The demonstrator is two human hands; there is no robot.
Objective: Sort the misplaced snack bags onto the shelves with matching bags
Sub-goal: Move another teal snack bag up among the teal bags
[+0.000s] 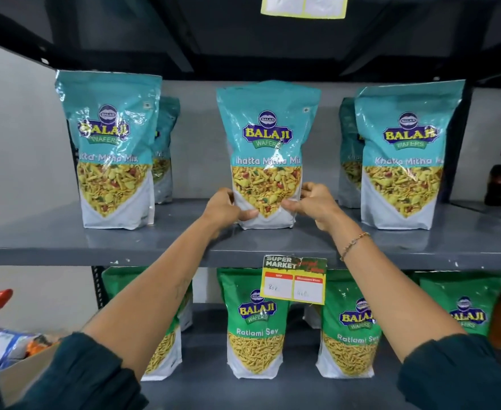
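Dark sleeves (95, 377) up front, both arms stretched out; left hand (224, 209) and right hand (314, 204) pinch the upright teal Khatta Mitha Mix bag (267, 149), namkeen showing above the fingertips.

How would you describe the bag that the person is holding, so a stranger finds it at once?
Look at the upper grey metal shelf with teal Khatta Mitha Mix bags. The middle teal bag stands upright at the front. Only this one has two hands, left and right, gripping its base.

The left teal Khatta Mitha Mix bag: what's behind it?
Behind the left teal bag stands another teal bag, only its right edge showing. Anything further back is covered.
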